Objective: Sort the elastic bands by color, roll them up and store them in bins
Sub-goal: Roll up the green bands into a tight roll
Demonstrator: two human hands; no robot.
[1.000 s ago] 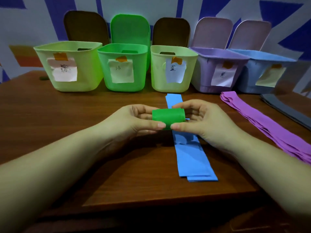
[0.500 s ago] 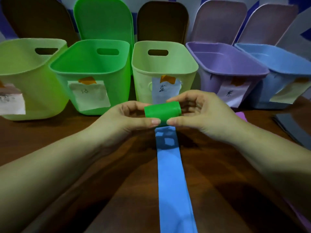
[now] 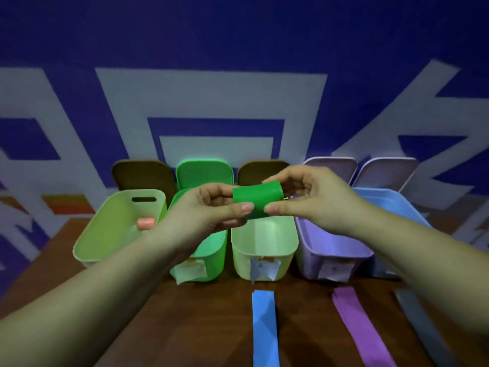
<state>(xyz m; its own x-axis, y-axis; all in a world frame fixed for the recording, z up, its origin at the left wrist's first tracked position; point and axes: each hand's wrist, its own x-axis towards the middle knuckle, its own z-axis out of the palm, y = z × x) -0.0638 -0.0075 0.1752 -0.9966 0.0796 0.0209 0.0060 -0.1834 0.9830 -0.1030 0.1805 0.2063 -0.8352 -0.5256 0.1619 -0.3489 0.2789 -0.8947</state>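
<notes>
A rolled green band (image 3: 256, 201) is held up in the air above the row of bins. My left hand (image 3: 206, 210) pinches its left end and my right hand (image 3: 312, 200) pinches its right end. The roll hangs over the gap between the bright green bin (image 3: 215, 250) and the pale green bin (image 3: 264, 250) beside it. A pink roll (image 3: 146, 223) lies inside the yellow-green bin (image 3: 105, 234) at the left. On the table lie flat blue bands (image 3: 265, 328), purple bands (image 3: 360, 324) and grey bands (image 3: 420, 321).
A purple bin (image 3: 330, 245) and a light blue bin (image 3: 391, 205) stand at the right of the row. Lids lean against the painted wall behind the bins. The wooden table (image 3: 185, 327) runs toward me.
Both hands have lifted the green roll up and forward from above the blue bands to over the bins. The view has tilted up and now looks down into the bins.
</notes>
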